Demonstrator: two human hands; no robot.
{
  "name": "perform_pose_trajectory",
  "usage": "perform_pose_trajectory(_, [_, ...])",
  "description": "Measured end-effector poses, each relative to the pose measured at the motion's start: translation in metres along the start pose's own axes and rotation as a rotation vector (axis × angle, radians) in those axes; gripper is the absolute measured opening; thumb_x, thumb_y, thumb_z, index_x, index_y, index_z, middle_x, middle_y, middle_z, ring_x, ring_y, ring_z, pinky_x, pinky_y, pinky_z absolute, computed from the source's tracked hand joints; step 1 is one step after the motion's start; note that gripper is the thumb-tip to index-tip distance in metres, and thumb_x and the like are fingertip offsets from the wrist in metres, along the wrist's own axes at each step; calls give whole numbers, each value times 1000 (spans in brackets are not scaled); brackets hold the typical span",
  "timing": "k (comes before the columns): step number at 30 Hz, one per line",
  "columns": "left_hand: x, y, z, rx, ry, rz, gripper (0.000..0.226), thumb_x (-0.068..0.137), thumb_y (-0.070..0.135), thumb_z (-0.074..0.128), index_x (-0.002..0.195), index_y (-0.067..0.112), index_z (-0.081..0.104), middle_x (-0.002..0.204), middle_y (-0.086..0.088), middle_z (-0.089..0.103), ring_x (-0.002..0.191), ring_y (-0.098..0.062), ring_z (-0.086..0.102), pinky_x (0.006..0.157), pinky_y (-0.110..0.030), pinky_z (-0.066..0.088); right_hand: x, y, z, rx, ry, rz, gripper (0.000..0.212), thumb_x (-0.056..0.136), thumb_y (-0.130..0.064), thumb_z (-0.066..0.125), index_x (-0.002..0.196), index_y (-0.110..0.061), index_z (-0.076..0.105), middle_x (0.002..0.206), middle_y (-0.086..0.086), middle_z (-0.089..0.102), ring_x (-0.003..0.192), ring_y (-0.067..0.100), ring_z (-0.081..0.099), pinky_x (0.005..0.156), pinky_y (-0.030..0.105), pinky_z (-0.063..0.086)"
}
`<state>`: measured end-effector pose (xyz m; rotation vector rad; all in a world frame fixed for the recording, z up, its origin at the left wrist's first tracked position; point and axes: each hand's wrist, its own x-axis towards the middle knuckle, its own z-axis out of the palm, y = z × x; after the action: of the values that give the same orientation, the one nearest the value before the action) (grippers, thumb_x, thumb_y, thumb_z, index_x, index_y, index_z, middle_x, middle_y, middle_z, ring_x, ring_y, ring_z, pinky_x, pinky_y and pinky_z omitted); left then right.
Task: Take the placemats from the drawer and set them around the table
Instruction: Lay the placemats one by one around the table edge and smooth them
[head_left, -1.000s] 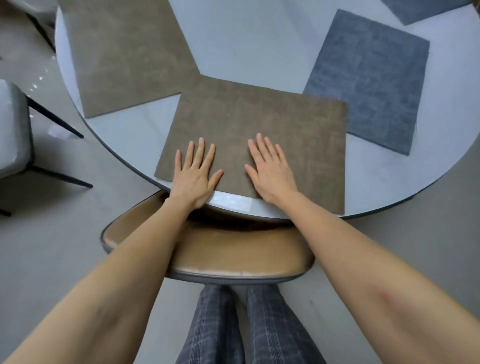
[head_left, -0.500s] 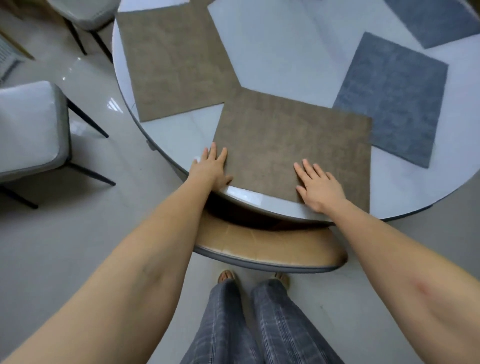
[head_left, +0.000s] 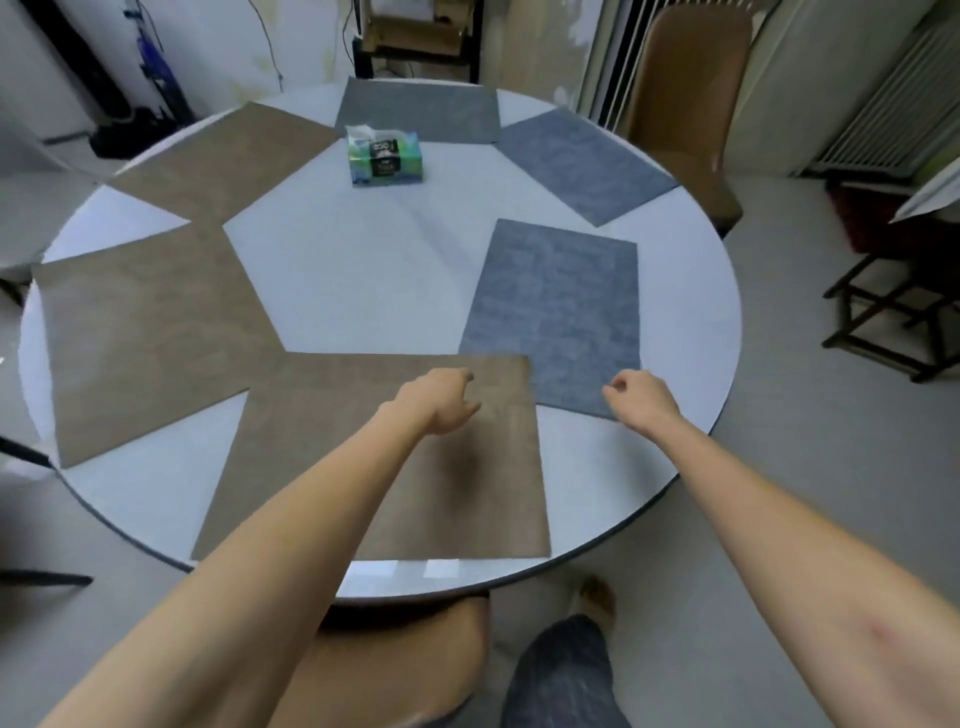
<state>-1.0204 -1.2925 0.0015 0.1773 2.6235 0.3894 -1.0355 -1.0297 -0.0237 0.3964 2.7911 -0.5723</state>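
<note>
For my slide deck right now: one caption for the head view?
Six placemats ring the round table around a tissue box; both hands, left and right, hover loosely curled, holding nothing.

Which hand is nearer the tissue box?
Left. The left hand hangs over the near brown placemat, almost straight below the tissue box; the right hand is farther right.

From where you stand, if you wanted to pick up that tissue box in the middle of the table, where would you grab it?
Probably across its two long side walls, coming down from above. The tissue box stands upright and alone on the round table, with no placemat touching it, so both sides look free. A tissue sticks out of the top, so fingers are better kept off the top opening.
</note>
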Motion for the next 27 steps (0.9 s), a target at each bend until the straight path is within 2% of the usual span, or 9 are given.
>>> perform_pose_trajectory(4, [61,83,26,-70,18,5,51,95,35,50,141,15,42,144,-9,44,131,-28,44,103,-42,42,82,43,-20,230,-55,22,18,91,-17,52,92,-2,61,94,14,60,89,27,55,73,30,39])
perform_pose_trajectory(6, [88,121,46,-95,-21,-27,53,94,35,53,142,14,40,144,-9,41,132,-29,41,103,-42,40,117,63,-26,169,-92,-32,27,92,-17,52,113,-1,60,113,16,62,104,30,57,81,29,41])
perform_pose_trajectory(8, [115,154,65,-78,-50,-34,57,92,35,55,142,14,38,146,-10,37,135,-29,35,108,-42,36,148,81,-36,-58,-139,-199,38,93,-13,48,130,-5,49,132,14,52,121,31,50,93,33,42])
perform_pose_trajectory(11, [144,190,85,-57,-18,-66,66,88,40,59,143,14,33,148,-9,30,140,-30,24,113,-42,27,190,93,-50,-520,-168,-569,46,89,0,45,134,-8,41,141,12,41,129,30,40,100,38,40])
perform_pose_trajectory(16, [178,217,100,5,-1,-209,95,86,51,59,153,13,5,160,-15,2,148,-34,1,119,-51,10,255,77,-43,-961,-144,-1108,49,101,-4,23,150,-5,18,159,18,10,147,28,14,118,38,16])
perform_pose_trajectory(18, [188,222,104,17,17,-260,101,83,56,60,153,12,3,159,-17,3,147,-36,4,117,-54,11,276,70,-34,-1073,-72,-1278,49,95,-4,26,140,-6,44,148,20,40,135,25,44,112,34,34])
perform_pose_trajectory(20, [195,227,108,37,83,-290,104,78,60,63,152,9,10,155,-19,13,142,-38,15,115,-54,18,282,63,-32,-1170,-39,-1323,51,82,-7,31,113,-10,71,116,14,69,101,21,69,91,30,52])
perform_pose_trajectory(24, [201,234,108,28,163,-343,97,76,62,62,146,8,21,141,-14,30,128,-36,31,108,-51,29,294,66,-30,-1132,-61,-1339,40,93,-2,30,125,8,51,129,26,55,117,37,56,102,43,43])
perform_pose_trajectory(27, [205,240,100,-46,171,-390,66,89,37,52,142,6,29,138,-14,36,126,-36,35,104,-49,35,285,56,-43,-1038,-106,-1266,31,97,-6,34,121,1,52,127,17,55,118,31,55,96,40,46])
